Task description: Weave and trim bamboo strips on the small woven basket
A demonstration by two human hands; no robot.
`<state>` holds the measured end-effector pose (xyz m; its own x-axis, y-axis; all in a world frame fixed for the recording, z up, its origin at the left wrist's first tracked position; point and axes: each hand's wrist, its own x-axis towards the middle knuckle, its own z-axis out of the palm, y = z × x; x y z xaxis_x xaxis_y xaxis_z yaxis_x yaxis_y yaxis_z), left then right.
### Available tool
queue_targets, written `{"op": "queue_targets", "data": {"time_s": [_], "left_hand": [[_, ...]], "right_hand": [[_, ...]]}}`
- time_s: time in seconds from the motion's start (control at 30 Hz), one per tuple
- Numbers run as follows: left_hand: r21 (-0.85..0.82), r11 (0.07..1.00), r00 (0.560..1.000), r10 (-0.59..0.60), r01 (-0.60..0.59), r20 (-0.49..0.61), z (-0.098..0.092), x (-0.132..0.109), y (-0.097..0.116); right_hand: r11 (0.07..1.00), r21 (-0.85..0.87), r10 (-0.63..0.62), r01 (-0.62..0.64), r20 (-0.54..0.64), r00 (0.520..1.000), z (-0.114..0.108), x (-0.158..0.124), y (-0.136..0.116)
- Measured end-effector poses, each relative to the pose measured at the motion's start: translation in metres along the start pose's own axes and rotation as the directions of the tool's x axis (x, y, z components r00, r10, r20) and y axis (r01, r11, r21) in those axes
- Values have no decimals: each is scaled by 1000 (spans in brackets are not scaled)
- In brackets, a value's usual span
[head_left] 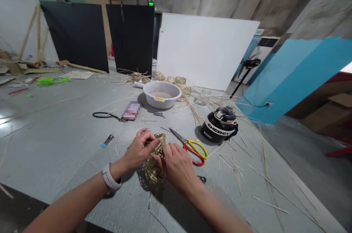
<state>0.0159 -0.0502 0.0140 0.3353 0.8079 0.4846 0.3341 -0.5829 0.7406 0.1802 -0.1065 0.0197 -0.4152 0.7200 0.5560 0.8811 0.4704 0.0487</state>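
"Who holds what at the worktop [74, 145]?"

"Left hand [141, 148] pinches the openwork wickerwork [153, 172] with closed fingers, seemingly steadying it between both hands, near side."

"And opposite?"

"Right hand [177, 161], fingers curled tight, grips its right edge; red-and-yellow-handled scissors [184, 140] lie just beyond, presumably for easy reach."

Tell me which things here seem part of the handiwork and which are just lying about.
Probably part of the work:
woven piece, between left hand and right hand
scissors, beside the right hand
loose strips, at right
perhaps the pale basin

Probably just lying about:
black jug marked ENERGY
pixelated flat item, left of the basin
bright green bundle, far left
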Motion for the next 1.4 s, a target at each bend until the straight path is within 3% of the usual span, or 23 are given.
{"op": "queue_targets", "data": {"time_s": [0.23,0.4,0.53,0.7,0.8,0.97,1.1,1.23,1.3,1.4], "left_hand": [[-84,996,998,-3,9,69,1,1,-3],[-183,975,989,-104,123,109,-1,0,-8],[-315,919,969,-204,238,137,-11,5,-12],[-512,800,932,-363,312,2,-21,13,-8],[-564,763,939,-337,314,68,-14,10,-4],[-588,726,928,-349,356,130,-4,4,-1],[-489,822,955,-273,293,114,-2,1,-3],[-168,981,995,-97,100,30,1,-4,-8],[-8,1000,999,30,-30,20,3,-6,-8],[158,961,973,217,-228,83,3,-8,-7]], "right_hand": [[994,13,-107,106,73,992,4,-2,7],[970,222,-113,98,57,992,9,-4,15],[919,391,-65,57,8,998,0,-3,22],[829,552,134,-90,-40,990,-15,0,23],[773,611,250,-169,-48,967,-13,3,20],[767,611,284,-195,-52,957,-8,6,15],[800,578,275,-163,-111,955,-7,6,15],[890,451,169,-74,-175,970,-2,6,14],[940,340,99,-23,-208,973,1,5,14],[990,138,15,21,-255,967,2,3,14]]}}
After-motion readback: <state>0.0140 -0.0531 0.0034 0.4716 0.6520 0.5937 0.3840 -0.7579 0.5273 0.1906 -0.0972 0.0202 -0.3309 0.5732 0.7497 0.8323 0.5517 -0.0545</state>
